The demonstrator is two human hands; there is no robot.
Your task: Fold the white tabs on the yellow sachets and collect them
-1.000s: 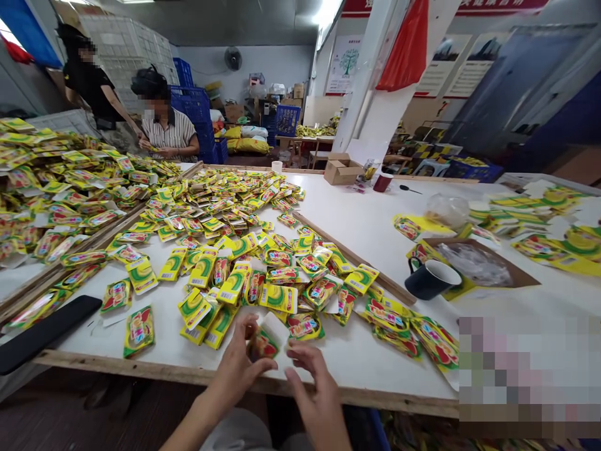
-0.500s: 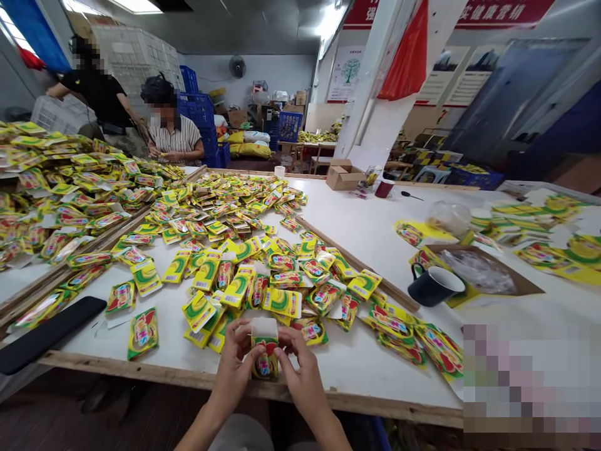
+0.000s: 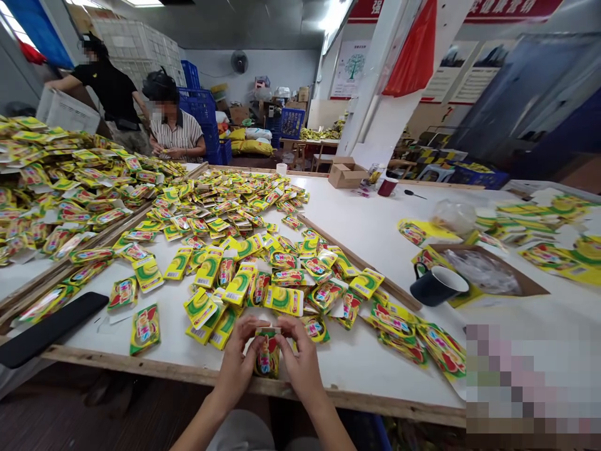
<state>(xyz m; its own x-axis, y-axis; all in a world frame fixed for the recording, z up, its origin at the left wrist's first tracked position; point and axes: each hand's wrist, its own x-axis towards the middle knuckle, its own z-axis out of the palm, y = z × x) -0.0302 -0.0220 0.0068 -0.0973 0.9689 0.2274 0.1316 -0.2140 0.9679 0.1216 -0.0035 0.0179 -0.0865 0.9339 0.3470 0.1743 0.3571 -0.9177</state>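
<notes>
Both my hands pinch one small yellow-green packet (image 3: 267,357) upright over the near edge of the white table (image 3: 366,232). My left hand (image 3: 239,360) grips its left side, fingers curled. On the packet's right side sits my right hand (image 3: 300,362), with the fingertips of both hands meeting at its folded white top. Just beyond my hands lies a loose spread of several like packets (image 3: 244,275).
A dark mug (image 3: 436,285) stands to the right, near a brown tray (image 3: 488,269) with a clear bag. A black flat object (image 3: 47,329) lies at the left edge. A wooden strip (image 3: 357,263) crosses the table. Two people work at the far left by a heaped pile of packets (image 3: 61,181).
The packet went from lying tilted in my left hand to upright between both hands. Its white top flap has been folded down, and my right hand has closed onto it.
</notes>
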